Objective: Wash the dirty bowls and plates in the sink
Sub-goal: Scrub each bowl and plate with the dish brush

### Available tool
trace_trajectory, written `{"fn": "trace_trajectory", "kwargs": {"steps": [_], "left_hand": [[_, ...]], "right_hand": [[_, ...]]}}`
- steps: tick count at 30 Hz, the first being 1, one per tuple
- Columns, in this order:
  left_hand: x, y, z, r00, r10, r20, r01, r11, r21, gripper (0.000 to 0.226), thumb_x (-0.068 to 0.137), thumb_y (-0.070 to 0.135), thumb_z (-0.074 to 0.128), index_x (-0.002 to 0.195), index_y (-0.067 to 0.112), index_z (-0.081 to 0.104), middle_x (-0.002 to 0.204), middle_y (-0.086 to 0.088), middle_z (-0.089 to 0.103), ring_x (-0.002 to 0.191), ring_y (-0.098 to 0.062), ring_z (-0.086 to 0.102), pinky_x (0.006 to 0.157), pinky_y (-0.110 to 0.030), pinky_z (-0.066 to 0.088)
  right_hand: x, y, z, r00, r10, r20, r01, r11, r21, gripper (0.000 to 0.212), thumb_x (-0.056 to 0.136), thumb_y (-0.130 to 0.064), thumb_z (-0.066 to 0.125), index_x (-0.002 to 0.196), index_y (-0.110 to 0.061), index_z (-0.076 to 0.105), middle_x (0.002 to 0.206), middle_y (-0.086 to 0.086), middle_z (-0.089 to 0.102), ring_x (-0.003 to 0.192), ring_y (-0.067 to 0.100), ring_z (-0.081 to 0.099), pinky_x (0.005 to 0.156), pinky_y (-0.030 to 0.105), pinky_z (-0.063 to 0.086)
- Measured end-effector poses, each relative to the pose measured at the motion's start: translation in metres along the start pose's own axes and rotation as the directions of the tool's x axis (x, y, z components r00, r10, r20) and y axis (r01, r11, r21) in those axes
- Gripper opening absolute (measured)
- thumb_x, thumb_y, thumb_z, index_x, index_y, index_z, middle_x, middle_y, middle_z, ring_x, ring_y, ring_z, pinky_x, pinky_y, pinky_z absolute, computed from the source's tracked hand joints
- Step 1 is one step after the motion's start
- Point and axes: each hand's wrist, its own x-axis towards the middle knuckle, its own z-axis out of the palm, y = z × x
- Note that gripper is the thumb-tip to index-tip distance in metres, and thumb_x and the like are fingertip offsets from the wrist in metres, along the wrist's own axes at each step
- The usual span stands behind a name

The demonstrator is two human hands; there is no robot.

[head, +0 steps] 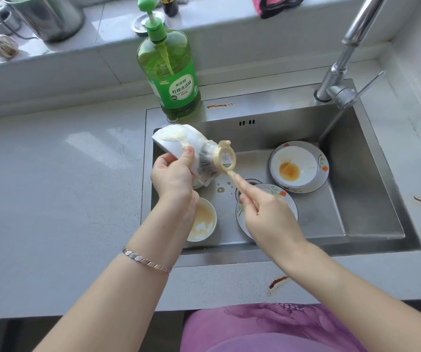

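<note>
Over the left side of the steel sink (371, 199), my left hand (172, 174) grips a white bowl (176, 141) tilted on its side, smeared with foam. My right hand (265, 212) holds the cream handle of a dish brush (225, 158), whose dark bristles press against the bowl. On the sink floor lie a small dirty bowl (204, 221) with brown residue, a flower-patterned plate (284, 196) partly hidden under my right hand, and a white bowl with an orange stain (294, 165) standing on another patterned plate (322, 174).
A green dish-soap pump bottle (171, 72) stands on the sink's back rim. The chrome faucet (344, 69) rises at the back right. A steel pot (44, 16) and a pink cloth (275, 3) sit on the windowsill. Grey counter (52, 186) stretches left.
</note>
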Motion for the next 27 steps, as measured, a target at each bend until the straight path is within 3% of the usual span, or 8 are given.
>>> {"fn": "trace_trajectory", "kwargs": {"steps": [3, 7, 9, 13, 16, 18, 22, 27], "left_hand": [[0.000, 0.001, -0.003, 1.000, -0.013, 0.000, 0.013, 1.000, -0.023, 0.017, 0.085, 0.001, 0.064, 0.079, 0.011, 0.052, 0.077, -0.003, 0.062, 0.060, -0.009, 0.063, 0.049, -0.019, 0.051], [-0.008, -0.004, -0.010, 0.997, -0.063, 0.046, 0.062, 0.998, 0.019, 0.015, 0.086, 0.000, 0.062, 0.080, 0.010, 0.053, 0.082, -0.005, 0.063, 0.071, -0.015, 0.063, 0.068, -0.029, 0.057], [-0.010, -0.004, -0.010, 0.996, -0.076, 0.046, 0.076, 0.997, 0.012, 0.014, 0.086, 0.001, 0.062, 0.080, 0.011, 0.054, 0.083, -0.005, 0.064, 0.071, -0.015, 0.064, 0.072, -0.031, 0.057], [-0.007, -0.002, -0.011, 0.994, -0.105, 0.001, 0.105, 0.994, -0.012, 0.014, 0.086, 0.001, 0.062, 0.081, 0.010, 0.054, 0.079, -0.005, 0.063, 0.063, -0.013, 0.062, 0.046, -0.021, 0.052], [-0.006, -0.001, -0.010, 0.992, -0.121, 0.018, 0.122, 0.989, -0.080, 0.012, 0.087, -0.001, 0.060, 0.084, 0.008, 0.053, 0.084, -0.008, 0.064, 0.067, -0.013, 0.064, 0.049, -0.023, 0.055], [-0.005, 0.002, -0.007, 0.993, -0.114, 0.037, 0.117, 0.986, -0.118, 0.010, 0.087, -0.001, 0.060, 0.087, 0.007, 0.054, 0.087, -0.008, 0.065, 0.067, -0.013, 0.066, 0.052, -0.024, 0.056], [-0.002, 0.007, -0.003, 0.995, -0.093, 0.047, 0.100, 0.980, -0.172, 0.010, 0.087, 0.000, 0.061, 0.088, 0.009, 0.056, 0.082, -0.006, 0.066, 0.055, -0.009, 0.068, 0.058, -0.024, 0.058], [-0.004, 0.005, -0.001, 0.988, -0.118, 0.098, 0.135, 0.971, -0.198, 0.006, 0.088, 0.004, 0.060, 0.090, 0.009, 0.057, 0.089, -0.007, 0.066, 0.064, -0.011, 0.067, 0.055, -0.023, 0.057]], "right_hand": [[-0.016, -0.011, 0.002, 0.996, -0.093, 0.010, 0.094, 0.995, -0.047, 0.052, 0.097, -0.019, 0.041, 0.133, -0.055, 0.031, 0.052, -0.003, 0.037, 0.056, 0.019, 0.034, 0.063, 0.035, 0.036], [0.014, 0.003, -0.012, 0.999, 0.030, -0.020, -0.029, 0.999, 0.023, 0.051, 0.096, -0.019, 0.040, 0.129, -0.057, 0.038, 0.075, 0.000, 0.064, 0.075, 0.024, 0.054, 0.077, 0.036, 0.047], [0.009, 0.000, -0.015, 1.000, 0.009, -0.019, -0.008, 1.000, 0.009, 0.050, 0.096, -0.019, 0.040, 0.131, -0.055, 0.038, 0.066, -0.001, 0.055, 0.069, 0.023, 0.049, 0.074, 0.037, 0.046], [-0.028, -0.010, -0.008, 0.989, -0.127, 0.075, 0.133, 0.987, -0.086, 0.056, 0.097, -0.022, 0.039, 0.132, -0.061, 0.019, 0.055, -0.001, 0.036, 0.057, 0.020, 0.034, 0.064, 0.038, 0.038], [-0.007, 0.010, -0.011, 0.999, 0.009, 0.049, -0.007, 0.999, -0.043, 0.051, 0.097, -0.021, 0.040, 0.132, -0.058, 0.030, 0.061, -0.002, 0.053, 0.061, 0.015, 0.047, 0.067, 0.032, 0.041], [-0.004, 0.016, -0.009, 0.998, 0.056, 0.023, -0.057, 0.998, 0.033, 0.049, 0.097, -0.020, 0.040, 0.129, -0.058, 0.038, 0.085, 0.003, 0.069, 0.082, 0.020, 0.060, 0.079, 0.033, 0.049], [-0.033, 0.006, 0.002, 0.995, -0.008, 0.096, -0.006, 0.989, 0.150, 0.053, 0.097, -0.021, 0.042, 0.110, -0.073, 0.036, 0.071, -0.001, 0.065, 0.065, 0.018, 0.052, 0.068, 0.033, 0.045], [-0.013, 0.020, 0.001, 0.979, 0.188, 0.078, -0.203, 0.914, 0.351, 0.041, 0.097, -0.010, 0.042, 0.127, -0.037, 0.051, 0.041, -0.026, 0.039, 0.043, -0.003, 0.042, 0.050, 0.006, 0.032]]}}
